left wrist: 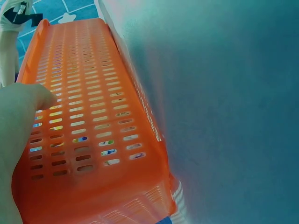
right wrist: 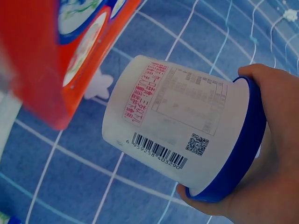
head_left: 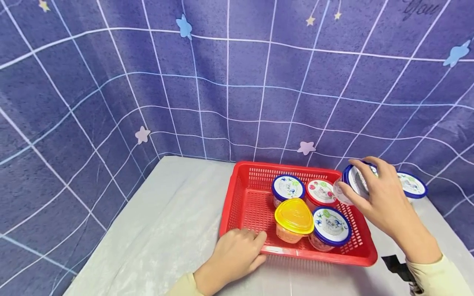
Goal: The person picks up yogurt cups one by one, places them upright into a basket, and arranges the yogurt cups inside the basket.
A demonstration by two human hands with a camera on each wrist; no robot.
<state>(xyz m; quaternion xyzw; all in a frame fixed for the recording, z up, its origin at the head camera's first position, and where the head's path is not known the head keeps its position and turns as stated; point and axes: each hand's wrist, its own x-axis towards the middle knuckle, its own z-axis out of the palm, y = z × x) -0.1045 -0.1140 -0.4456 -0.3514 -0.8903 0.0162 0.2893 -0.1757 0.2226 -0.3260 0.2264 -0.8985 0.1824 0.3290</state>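
Observation:
A red plastic basket (head_left: pixel 237 197) with slotted walls stands on the table. My left hand (head_left: pixel 237 250) grips its front rim near the left corner, thumb on the outside, as the left wrist view also shows. My right hand (head_left: pixel 386 197) holds a clear cup with a blue lid (right wrist: pixel 163 126) by the lid, tilted on its side, above the basket's right back corner. Inside the basket are a blue-lidded cup (head_left: pixel 288 188) at the back, a red-lidded cup (head_left: pixel 321 191), a yellow-lidded cup (head_left: pixel 294 217) and another blue-lidded cup (head_left: pixel 331 226) at the front right.
Behind the right hand, another blue-lidded cup (head_left: pixel 412 185) stands on the table outside the basket. A pale cloth (head_left: pixel 166 218) covers the table. Dark blue curtains (head_left: pixel 244 94) with a grid and stars hang close behind and at the left.

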